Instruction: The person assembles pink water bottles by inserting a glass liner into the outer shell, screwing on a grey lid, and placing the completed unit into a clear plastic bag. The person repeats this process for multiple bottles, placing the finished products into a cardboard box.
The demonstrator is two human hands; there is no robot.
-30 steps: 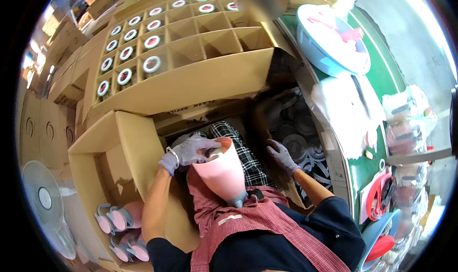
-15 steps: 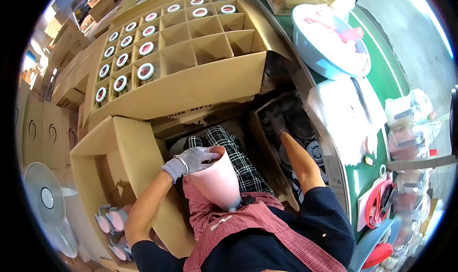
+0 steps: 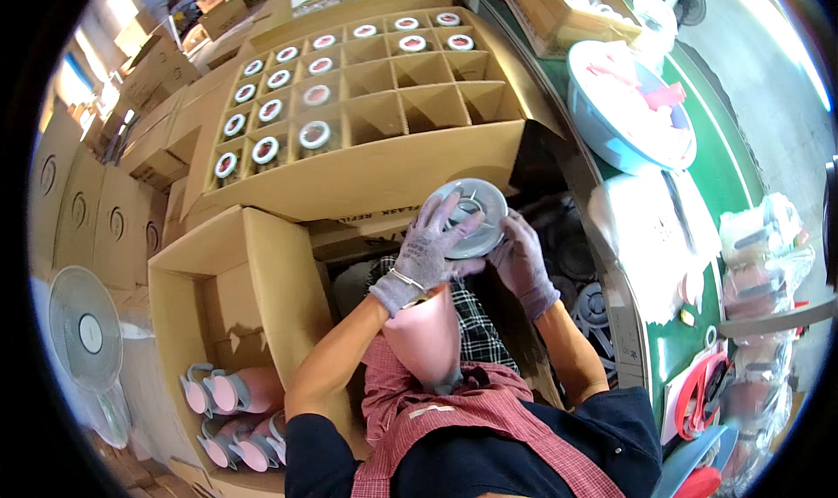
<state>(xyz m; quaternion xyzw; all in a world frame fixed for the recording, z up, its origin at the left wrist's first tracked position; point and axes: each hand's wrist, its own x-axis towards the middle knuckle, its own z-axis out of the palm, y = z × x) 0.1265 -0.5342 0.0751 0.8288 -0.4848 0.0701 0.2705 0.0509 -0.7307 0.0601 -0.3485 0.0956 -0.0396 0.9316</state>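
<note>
A round grey plastic base with a ringed centre is held up between my two gloved hands, just past the pink flask body in my lap. My left hand lies over its near left part, fingers spread across it and thumb by its lower edge. My right hand grips its right rim with bent fingers. The pink flask body leans on my apron, wide mouth toward my left wrist, narrow grey end against me. More dark grey plastic parts fill the carton at my right.
A divided carton ahead holds several flasks with white-rimmed tops. The open carton at left contains pink flask bodies with grey handles. On the green bench stand a blue basin of pink parts and white plastic bags.
My right hand has come up out of the right-hand carton with the grey base. My left hand has left the flask body's mouth and taken hold of the base too.
</note>
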